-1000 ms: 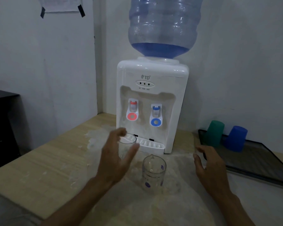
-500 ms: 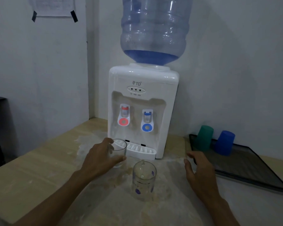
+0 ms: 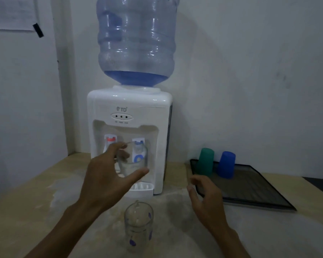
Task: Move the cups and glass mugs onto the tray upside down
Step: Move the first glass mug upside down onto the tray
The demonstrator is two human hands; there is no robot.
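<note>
My left hand (image 3: 104,175) grips a clear glass (image 3: 133,161) and holds it upright in the air in front of the dispenser's taps. A glass mug (image 3: 138,228) with blue dots and a handle stands upright on the table, near me and below that glass. My right hand (image 3: 206,196) hovers open above the table, just left of the dark tray (image 3: 250,190). A green cup (image 3: 205,162) and a blue cup (image 3: 226,164) stand upside down on the tray's far left corner.
A white water dispenser (image 3: 129,138) with a large blue bottle (image 3: 136,41) stands against the wall, its drip tray (image 3: 142,189) jutting forward. The wooden table (image 3: 26,211) has pale stains. A paper is taped to the wall at top left.
My left hand closed on the clear glass and lifted it off the table, up in front of the taps. My right hand stayed open near the tray.
</note>
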